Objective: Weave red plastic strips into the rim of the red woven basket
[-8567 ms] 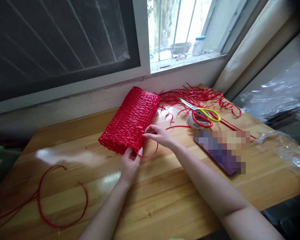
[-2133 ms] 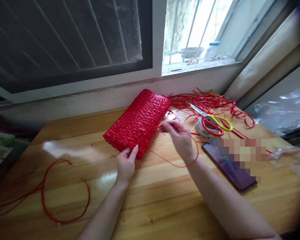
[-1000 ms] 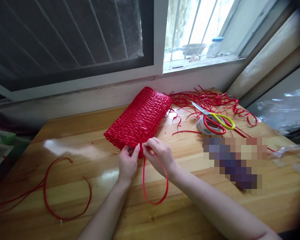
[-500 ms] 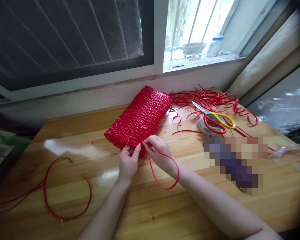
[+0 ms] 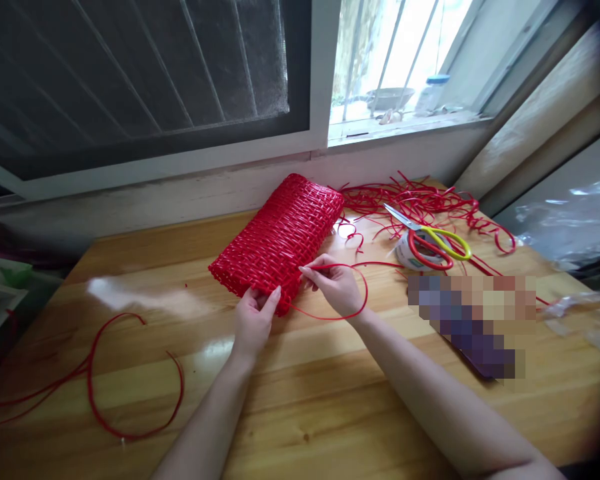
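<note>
A red woven basket [image 5: 280, 230] lies on its side on the wooden table, its rim toward me. My left hand [image 5: 254, 320] grips the near edge, thumb on top and fingers partly hidden behind it. Beside the basket's right corner, my right hand [image 5: 334, 283] pinches the end of a thin red strip [image 5: 364, 297]. The strip loops out to the right past my wrist and runs back to the rim near my left thumb.
Scissors [image 5: 433, 243] with red and yellow handles rest on a roll of tape [image 5: 405, 252]. Behind them is a tangle of red strips [image 5: 420, 200]. Another curled strip [image 5: 91, 373] lies at left. A blurred-out item [image 5: 465, 327] sits at right on the table [image 5: 305, 427].
My right hand has shifted up and right, away from my left hand, and the strip's loop has swung upward. My left hand stays at the basket's edge.
</note>
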A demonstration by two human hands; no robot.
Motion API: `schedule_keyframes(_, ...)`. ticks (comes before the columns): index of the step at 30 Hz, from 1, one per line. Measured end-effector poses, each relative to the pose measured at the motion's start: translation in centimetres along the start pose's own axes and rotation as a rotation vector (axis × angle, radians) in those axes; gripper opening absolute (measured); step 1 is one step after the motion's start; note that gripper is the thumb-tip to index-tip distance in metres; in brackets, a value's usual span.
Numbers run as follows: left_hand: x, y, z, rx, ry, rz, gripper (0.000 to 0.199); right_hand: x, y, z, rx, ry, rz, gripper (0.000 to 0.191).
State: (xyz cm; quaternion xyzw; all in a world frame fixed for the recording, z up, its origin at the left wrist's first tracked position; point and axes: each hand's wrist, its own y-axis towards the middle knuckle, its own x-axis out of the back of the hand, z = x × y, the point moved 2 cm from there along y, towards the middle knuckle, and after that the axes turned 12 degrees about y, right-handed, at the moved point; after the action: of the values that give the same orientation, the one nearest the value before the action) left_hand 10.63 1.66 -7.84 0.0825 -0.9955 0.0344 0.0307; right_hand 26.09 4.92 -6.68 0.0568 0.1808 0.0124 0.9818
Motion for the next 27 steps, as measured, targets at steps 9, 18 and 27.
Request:
schedule_keyframes(9,-0.8,-0.7,0.7,-0.032,-0.033,-0.077,0.025,-0.3,-0.1,-1.4,0.029,0.021,-0.029,0.025)
schedule_keyframes(18,-1.0,-0.9,1.1,0.009,-0.149,-0.165,0.024,-1.7,-1.4,-0.6,0.222,-0.479,0.14,0.016)
schedule_keyframes(27,-2.0,-0.7,1.3,0.154,-0.435,-0.272,0.042,-1.6,-0.7,-1.4,0.079,-0.293,0.131,0.018)
